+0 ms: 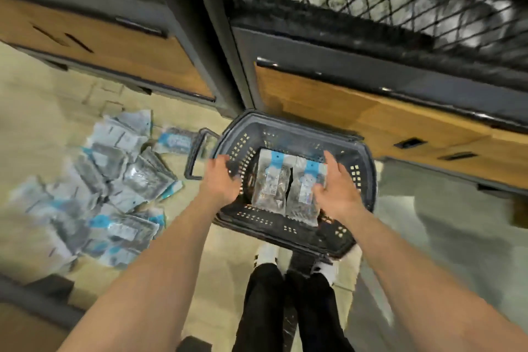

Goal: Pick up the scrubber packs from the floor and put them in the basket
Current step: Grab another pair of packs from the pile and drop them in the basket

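My right hand (338,186), fingers spread, touches a scrubber pack (301,203) in the basket (285,133); my left hand (221,180) hovers loosely open at its rim, holding nothing.

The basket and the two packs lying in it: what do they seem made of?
Basket: probably moulded plastic, dark grey and matt, judging by its neat rows of square holes. Packs: seemingly clear glossy film, since they catch glare, with blue-and-white headers; the dark contents are too blurred to name.
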Motion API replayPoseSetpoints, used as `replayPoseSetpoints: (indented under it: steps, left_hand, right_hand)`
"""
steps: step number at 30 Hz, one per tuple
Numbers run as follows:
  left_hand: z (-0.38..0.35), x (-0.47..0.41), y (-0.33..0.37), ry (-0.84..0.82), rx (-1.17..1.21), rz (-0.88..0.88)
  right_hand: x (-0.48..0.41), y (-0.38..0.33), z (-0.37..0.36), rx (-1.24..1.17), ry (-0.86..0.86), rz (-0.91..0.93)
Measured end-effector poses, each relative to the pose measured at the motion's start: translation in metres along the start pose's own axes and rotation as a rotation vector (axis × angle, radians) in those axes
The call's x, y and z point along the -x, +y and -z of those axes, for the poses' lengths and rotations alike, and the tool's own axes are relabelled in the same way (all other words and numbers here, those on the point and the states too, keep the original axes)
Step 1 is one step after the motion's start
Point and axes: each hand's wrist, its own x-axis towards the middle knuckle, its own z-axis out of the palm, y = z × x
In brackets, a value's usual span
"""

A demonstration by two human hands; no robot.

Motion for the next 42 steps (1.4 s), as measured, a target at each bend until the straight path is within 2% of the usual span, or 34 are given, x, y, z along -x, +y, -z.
replayPoseSetpoints:
  steps: [5,9,15,20,28,38,42]
  left_hand:
    - [0.121,0.109,0.022,0.171,0.051,-0.078]
    - [0.184,0.181,0.023,0.272,0.163,-0.036]
    - [0.225,0.264,0.002,0.36,0.177,0.039]
    - [0.239,0.308,-0.029,0.434,0.183,0.082]
    - [0.258,0.329,-0.106,0.505,0.289,0.159]
    - [0.342,0.27,-0.258,0.47,0.339,0.222]
    - [0.381,0.244,-0.314,0.401,0.344,0.225]
  right_hand:
    - [0.102,-0.067,0.095,0.084,0.081,0.206]
    - [0.164,-0.105,0.139,0.19,0.117,0.369]
    - [0.214,-0.143,0.168,0.338,0.095,0.577]
    - [0.233,-0.171,0.173,0.379,0.06,0.659]
    - [0.25,-0.231,0.126,0.426,-0.012,0.713]
    - [0.246,-0.363,-0.013,0.466,-0.084,0.759]
    - [0.246,-0.425,-0.067,0.485,-0.109,0.731]
